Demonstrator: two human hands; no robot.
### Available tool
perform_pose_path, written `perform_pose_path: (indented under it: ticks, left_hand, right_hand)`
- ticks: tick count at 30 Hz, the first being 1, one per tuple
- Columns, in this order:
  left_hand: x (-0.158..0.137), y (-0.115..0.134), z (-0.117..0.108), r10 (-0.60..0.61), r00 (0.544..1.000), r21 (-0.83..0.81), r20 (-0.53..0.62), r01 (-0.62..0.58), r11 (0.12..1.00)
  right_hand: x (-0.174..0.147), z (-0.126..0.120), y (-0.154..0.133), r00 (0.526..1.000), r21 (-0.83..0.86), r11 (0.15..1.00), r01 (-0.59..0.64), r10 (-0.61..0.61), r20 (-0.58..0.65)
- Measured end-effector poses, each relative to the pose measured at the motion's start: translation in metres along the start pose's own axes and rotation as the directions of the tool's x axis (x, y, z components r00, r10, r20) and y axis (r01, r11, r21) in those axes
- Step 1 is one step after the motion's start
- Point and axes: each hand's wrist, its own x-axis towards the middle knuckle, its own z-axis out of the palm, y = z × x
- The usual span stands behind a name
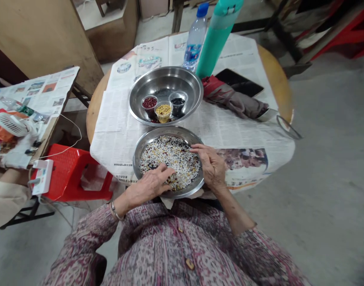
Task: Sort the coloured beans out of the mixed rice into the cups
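Grains and beans (176, 157), mostly white with yellow, black and dark red bits, are spread across a shallow steel bowl (195, 185) at the near edge of the newspaper-covered table (110, 131). Left hand (152, 181) is down over the near-left part of the mix, thumb and forefinger apart, grains right beneath them. Right hand (212, 165) is over the right rim, fingertips by the mix's edge; can't tell if they're pinching any. Just beyond, a steel basin (142, 89) holds cups of red beans (149, 103), yellow beans (163, 109) and black beans (178, 101).
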Motion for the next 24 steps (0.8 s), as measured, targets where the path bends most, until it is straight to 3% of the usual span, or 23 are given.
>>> perform_pose_path:
  ticks: [6,10,15,20,22,24]
  left_hand:
    - [0.027,0.008,0.014,0.066,0.998,0.042,0.009,-0.066,0.997]
    - [0.040,0.002,0.013,-0.004,1.000,0.147,-0.013,0.006,0.989]
    - [0.044,-0.021,0.001,-0.133,0.970,0.199,-0.202,0.174,0.965]
    - [0.032,-0.036,-0.002,-0.217,0.889,0.220,-0.402,0.324,0.920]
    - [0.026,-0.035,0.000,-0.199,0.864,0.241,-0.463,0.338,0.910]
    - [0.021,-0.031,0.004,-0.122,0.882,0.272,-0.455,0.268,0.924]
  right_hand:
    - [0.000,0.000,0.000,1.000,0.000,1.000,0.008,-0.008,0.007]
    - [0.000,0.000,0.000,1.000,0.005,1.000,0.005,-0.005,0.010]
    - [0.000,0.000,-0.001,1.000,0.012,1.000,0.009,-0.009,0.006]
    - [0.001,0.000,0.000,1.000,0.017,1.000,0.016,-0.016,0.001]
    - [0.000,0.000,0.001,1.000,0.018,1.000,0.011,-0.011,0.003]
    - [0.000,0.000,0.002,1.000,0.016,1.000,0.005,-0.005,0.005]
